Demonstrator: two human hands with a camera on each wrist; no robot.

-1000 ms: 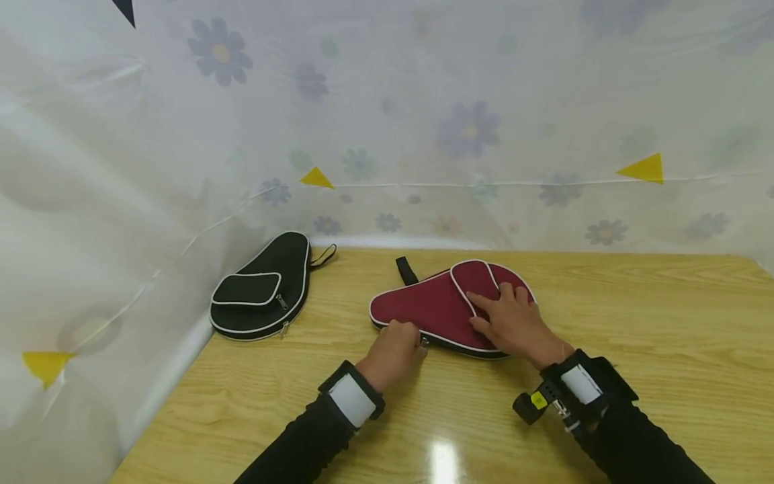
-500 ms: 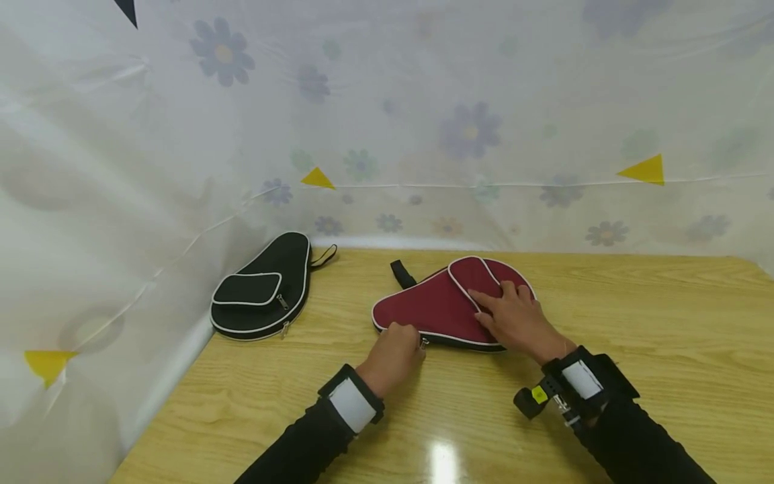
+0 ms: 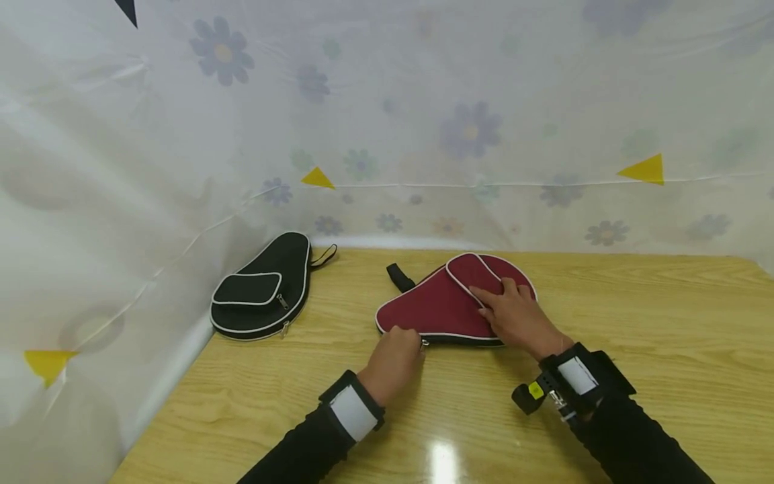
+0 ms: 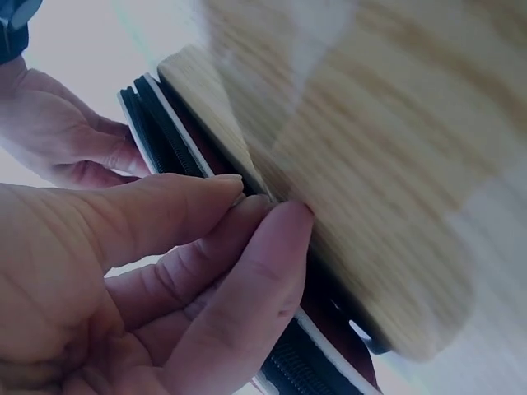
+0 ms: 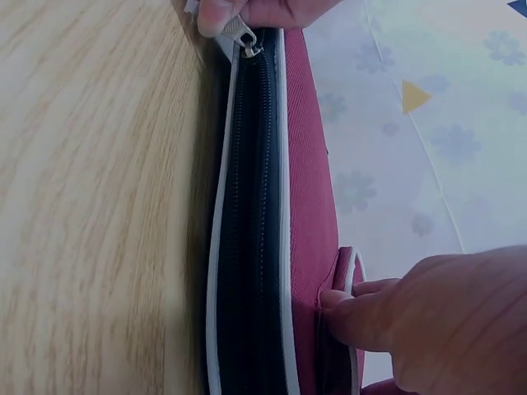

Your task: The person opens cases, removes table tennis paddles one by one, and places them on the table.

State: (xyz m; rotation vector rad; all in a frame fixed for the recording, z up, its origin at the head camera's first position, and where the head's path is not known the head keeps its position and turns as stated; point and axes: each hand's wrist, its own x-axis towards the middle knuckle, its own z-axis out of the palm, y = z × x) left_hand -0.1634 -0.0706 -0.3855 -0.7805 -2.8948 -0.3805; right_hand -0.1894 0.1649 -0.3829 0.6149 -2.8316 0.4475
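A dark red table tennis bat case [image 3: 426, 302] with white piping lies on the wooden table. My left hand [image 3: 393, 363] pinches the metal zip pull [image 5: 240, 30] at its near side, thumb against fingertips. From the slider, two rows of zip teeth [image 5: 265, 140] run apart along the black side band in the right wrist view. My right hand [image 3: 525, 324] rests on the case's wide end. Its index finger lies over the raised pocket [image 3: 470, 270], and the thumb touches the pocket's side edge.
A black bat case [image 3: 290, 269] with white piping and a wrist loop lies at the table's left edge. A black strap [image 3: 399, 277] sticks out behind the red case. Flower-patterned sheeting [image 3: 387, 121] hangs behind and to the left.
The red case has turned slightly, its wide end moving away and its narrow tip shifting a little right. My left hand keeps its pinch near the same spot; the right hand stays on the case.
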